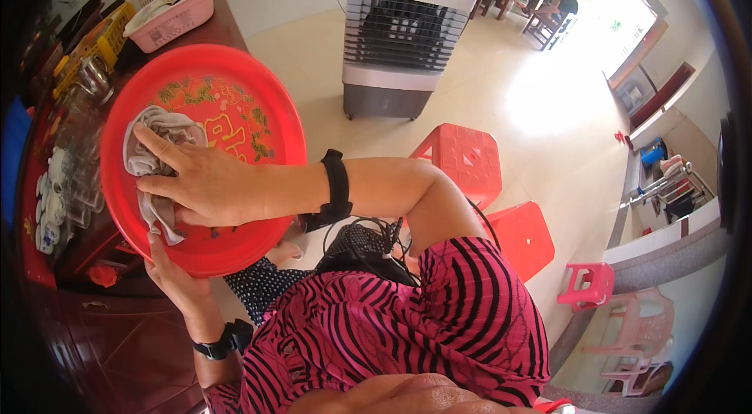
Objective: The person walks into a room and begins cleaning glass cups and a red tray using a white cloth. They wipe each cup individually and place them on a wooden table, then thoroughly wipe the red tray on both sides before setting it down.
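Note:
A large round red plastic basin [282, 114] with a printed fruit-and-leaf pattern and yellow lettering is tilted before me, beside a dark wooden cabinet. My left hand [179, 282] grips its lower rim, the fingers partly hidden beneath it. Inside the basin lies a crumpled grey cloth [185, 127]. My right hand [205, 182] reaches across from the right and holds the cloth against the inner wall with spread fingers; a tail of the cloth hangs below them towards my left hand. Black bands are on both wrists.
Glassware [82, 161], white ceramic pots [57, 173], a steel mug [95, 79] and a pink basket [176, 15] stand on the cabinet at the left. An air cooler [405, 32] stands ahead. Red plastic stools [470, 161] are at the right. A person [564, 3] sits near the bright doorway.

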A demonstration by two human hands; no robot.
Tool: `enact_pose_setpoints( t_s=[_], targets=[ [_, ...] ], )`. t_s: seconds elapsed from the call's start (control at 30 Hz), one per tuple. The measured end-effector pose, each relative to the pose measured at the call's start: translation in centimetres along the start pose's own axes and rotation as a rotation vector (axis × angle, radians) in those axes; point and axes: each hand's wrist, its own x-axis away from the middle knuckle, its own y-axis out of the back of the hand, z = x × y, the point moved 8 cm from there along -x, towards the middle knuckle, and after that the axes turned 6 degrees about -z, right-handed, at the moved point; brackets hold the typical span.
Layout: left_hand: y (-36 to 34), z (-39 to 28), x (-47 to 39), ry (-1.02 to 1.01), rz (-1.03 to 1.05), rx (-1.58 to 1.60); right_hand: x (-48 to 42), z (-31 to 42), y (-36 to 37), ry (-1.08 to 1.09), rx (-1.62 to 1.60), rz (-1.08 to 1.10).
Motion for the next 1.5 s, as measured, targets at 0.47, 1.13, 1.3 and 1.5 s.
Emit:
enact_pose_setpoints(
  t_s=[0.47, 1.13, 1.3, 1.5],
  targets=[
    [1.4, 0.3, 0.8, 0.010, -0.095, -0.053, 0.1, 2.9, 0.0, 0.328, 0.240, -0.205],
    [3.9, -4.9, 1.4, -0.051, -0.094, 0.127, 2.1, 8.4, -4.6, 0.281, 0.155, 0.193],
    [3.1, -5.0, 1.5, -0.025, -0.037, 0.074, -2.9, 4.9, -0.4, 0.182, 0.297, -0.039],
    [4.0, -4.9, 1.2, 0.003, -0.068, 0.119, -1.0, 2.1, 0.4, 0.074, 0.410, -0.081]
  ],
)
